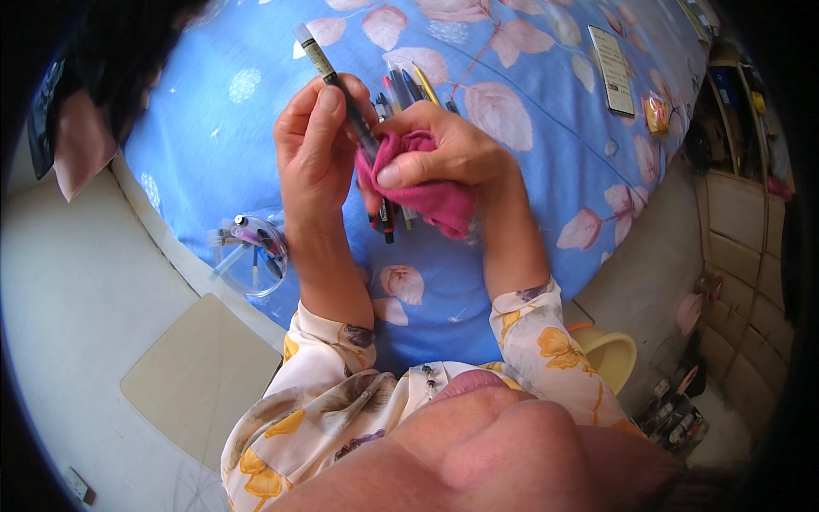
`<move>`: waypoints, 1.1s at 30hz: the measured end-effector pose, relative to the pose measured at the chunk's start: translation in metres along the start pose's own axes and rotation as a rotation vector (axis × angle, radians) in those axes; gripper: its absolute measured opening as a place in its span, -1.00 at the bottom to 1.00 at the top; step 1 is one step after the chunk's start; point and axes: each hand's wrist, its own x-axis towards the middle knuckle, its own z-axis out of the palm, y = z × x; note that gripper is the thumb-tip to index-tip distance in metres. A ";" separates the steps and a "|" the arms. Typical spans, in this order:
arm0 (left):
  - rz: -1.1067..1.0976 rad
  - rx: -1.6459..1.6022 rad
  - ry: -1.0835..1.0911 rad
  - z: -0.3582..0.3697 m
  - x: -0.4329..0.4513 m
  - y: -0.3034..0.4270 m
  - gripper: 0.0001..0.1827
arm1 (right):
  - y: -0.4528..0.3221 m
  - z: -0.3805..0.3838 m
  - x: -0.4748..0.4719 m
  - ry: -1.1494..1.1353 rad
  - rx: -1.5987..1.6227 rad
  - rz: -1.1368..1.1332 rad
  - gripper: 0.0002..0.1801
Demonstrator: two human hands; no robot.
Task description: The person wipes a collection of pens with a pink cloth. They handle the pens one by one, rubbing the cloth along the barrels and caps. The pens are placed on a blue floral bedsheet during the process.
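My left hand (318,131) pinches a capped pen (324,67) with a dark barrel, a printed label and a clear end that points up and away to the left. In my right hand (451,144) is a magenta cloth (425,185), wrapped around the pen's lower end. Beneath both hands, several pens lie side by side on the blue leaf-patterned bedspread (563,173). Among them are a gold pen (425,83), a blue pen (411,85) and a black-and-red pen (387,221). The hands and cloth cover the middle of that row.
To the left, a clear round container (253,288) holds several pens. A phone (612,70) with a lit screen and a small yellow packet (656,114) lie at the upper right. A yellow basin (611,358) stands low on the right, near wooden cabinets (736,205).
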 end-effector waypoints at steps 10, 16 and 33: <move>0.379 0.604 0.387 0.014 0.000 -0.006 -0.82 | 0.007 -0.003 0.007 0.335 -0.558 -0.115 -0.74; 0.153 -0.168 -0.075 0.003 0.006 -0.001 -0.74 | -0.004 0.007 -0.002 -0.021 0.055 -0.027 -0.61; 0.080 -0.093 -0.038 0.002 0.003 -0.002 -0.75 | -0.007 0.009 -0.002 0.027 0.027 -0.014 -0.63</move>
